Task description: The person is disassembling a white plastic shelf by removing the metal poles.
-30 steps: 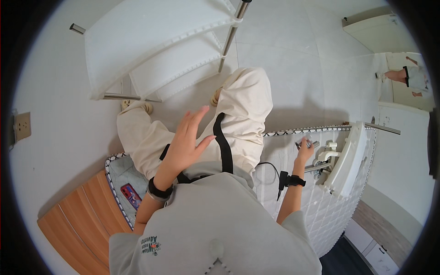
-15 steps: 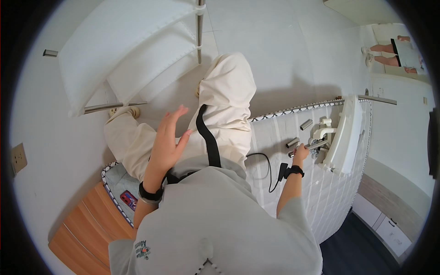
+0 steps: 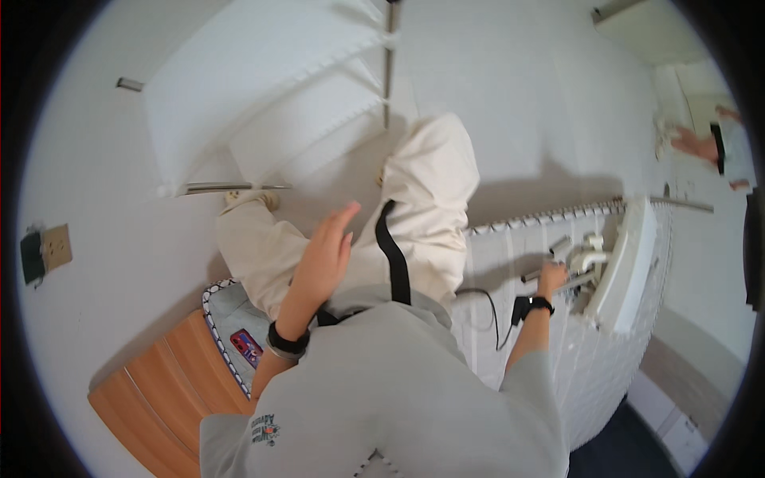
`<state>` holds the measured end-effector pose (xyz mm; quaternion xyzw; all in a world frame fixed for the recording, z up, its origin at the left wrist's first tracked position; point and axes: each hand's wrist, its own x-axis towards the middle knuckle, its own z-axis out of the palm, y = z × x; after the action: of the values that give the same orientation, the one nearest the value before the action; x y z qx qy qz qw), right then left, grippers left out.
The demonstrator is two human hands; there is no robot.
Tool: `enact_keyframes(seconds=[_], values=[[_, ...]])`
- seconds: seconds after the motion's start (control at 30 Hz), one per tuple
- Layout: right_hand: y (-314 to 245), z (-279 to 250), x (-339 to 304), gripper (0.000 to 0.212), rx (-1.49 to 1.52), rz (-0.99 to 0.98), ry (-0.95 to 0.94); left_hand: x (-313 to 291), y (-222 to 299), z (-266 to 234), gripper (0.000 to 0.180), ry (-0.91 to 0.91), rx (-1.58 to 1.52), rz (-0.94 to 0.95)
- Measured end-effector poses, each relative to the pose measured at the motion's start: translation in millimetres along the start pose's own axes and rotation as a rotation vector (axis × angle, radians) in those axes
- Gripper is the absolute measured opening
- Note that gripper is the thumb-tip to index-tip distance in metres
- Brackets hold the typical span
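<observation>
The right hand (image 3: 553, 276) bends down among metal tubes on the quilted pad (image 3: 500, 253), its fingers curled; blur hides whether they have closed on one, so I cannot tell. The left hand (image 3: 322, 256) is empty, fingers extended above the lap.

A short tube (image 3: 560, 245) lies just beyond the right hand and another tube (image 3: 529, 277) just left of it, while a longer rod (image 3: 580, 280) runs toward the white panel (image 3: 625, 271). Being round and, it seems, smooth, a tube could roll if nudged by a knuckle, most likely toward the pad's edge. Crowding is another risk: the white pipe fittings (image 3: 590, 259) sit so near that a sideways sweep could knock them. The black cable (image 3: 494, 315) (it appears to reach the wristband (image 3: 532, 306)) could snag during a long reach.
</observation>
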<state>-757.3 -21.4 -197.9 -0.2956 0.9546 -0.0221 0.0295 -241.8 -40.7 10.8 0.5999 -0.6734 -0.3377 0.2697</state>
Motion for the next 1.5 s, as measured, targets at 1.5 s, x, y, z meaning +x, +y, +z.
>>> enact_keyframes(seconds=[1.5], values=[[-382.0,-185.9,-200.0,0.031,1.322,-0.932,-0.657,45.8,-47.7,-80.6,0.066,0.470,0.787,-0.126]])
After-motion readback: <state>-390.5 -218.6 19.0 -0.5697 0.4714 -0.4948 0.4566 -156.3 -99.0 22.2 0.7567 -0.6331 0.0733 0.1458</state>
